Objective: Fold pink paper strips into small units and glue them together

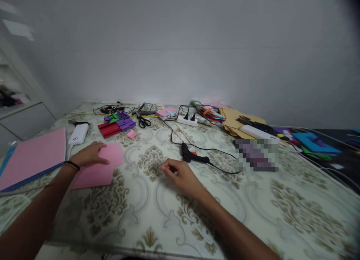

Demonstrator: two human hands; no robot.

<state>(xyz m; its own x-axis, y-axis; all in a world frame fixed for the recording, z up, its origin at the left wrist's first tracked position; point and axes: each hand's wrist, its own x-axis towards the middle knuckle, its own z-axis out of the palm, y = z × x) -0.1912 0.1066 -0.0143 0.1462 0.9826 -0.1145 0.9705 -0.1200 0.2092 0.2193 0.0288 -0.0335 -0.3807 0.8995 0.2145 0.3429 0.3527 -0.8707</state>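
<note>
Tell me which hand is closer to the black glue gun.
Right. The right hand is just on the near side of the glue gun, slightly left of it; the left hand is well off to the left, on the pink paper.

The pink sheet (pixel 95 175) is matt paper; the glue gun (pixel 198 158), plastic.

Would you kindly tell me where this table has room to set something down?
Bare tablecloth shows between the pink paper and the right hand, and a wider stretch between the right forearm and the blurred item. The back is crowded, from the scissors past the power strip to the brown envelopes.
</note>
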